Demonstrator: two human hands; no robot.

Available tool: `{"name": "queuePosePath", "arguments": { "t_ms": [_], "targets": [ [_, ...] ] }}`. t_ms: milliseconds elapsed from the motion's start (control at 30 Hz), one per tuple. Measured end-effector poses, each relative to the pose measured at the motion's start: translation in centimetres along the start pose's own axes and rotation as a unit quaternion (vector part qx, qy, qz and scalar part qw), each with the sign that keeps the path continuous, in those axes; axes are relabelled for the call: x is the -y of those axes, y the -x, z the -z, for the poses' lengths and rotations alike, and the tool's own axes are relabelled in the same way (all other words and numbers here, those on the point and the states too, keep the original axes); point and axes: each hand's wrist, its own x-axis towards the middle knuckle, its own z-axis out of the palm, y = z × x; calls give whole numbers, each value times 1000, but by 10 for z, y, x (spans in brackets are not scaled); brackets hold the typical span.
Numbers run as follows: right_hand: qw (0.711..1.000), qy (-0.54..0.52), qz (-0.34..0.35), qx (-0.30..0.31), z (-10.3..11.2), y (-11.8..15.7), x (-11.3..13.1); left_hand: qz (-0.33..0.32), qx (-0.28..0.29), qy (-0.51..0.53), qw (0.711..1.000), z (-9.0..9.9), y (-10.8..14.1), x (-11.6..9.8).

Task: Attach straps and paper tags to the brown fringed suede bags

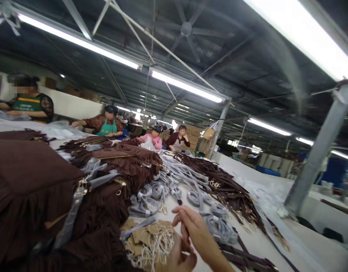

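My right hand (195, 230) reaches in from the bottom, its fingers stretched out and slightly curled, with nothing visible in them. Below and left of it is my left hand (181, 255), close to the right one; its fingers are partly hidden and blurred, so what they hold cannot be made out. Beside my left hand lies a pile of brown tags (141, 236) with white strings. Wrapped coiled straps (216, 226) lie just right of my right hand. Dark brown fringed bags (34, 170) with gold hardware are heaped at the left.
Loose brown straps (219, 173) with gold clasps spread over the white table (176, 221) at the right. Clear plastic (270, 196) lies near a grey post (318, 151). Several people sit along the table's far side, one in a green apron (106, 128).
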Motion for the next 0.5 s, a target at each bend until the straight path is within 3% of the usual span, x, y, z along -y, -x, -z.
{"name": "queuePosePath", "arguments": {
  "t_ms": [67,133,200,267,367,433,500],
  "targets": [
    [993,93,35,60,-1,-46,9,87,-62,22,994,10,-12,5],
    [986,133,46,89,-12,-90,14,178,-150,58,971,22,-27,9],
    [977,181,38,108,-34,-125,15,202,-223,68,951,38,-40,9],
    [965,229,26,128,-59,-150,16,175,-274,49,944,57,-50,8],
    [948,273,19,161,-85,-169,15,116,-270,35,955,91,-51,5],
    [943,280,24,181,-87,-174,13,89,-247,29,964,114,-45,4],
    [942,266,35,200,-75,-177,8,39,-244,-12,969,134,-37,0]
  ]
}}
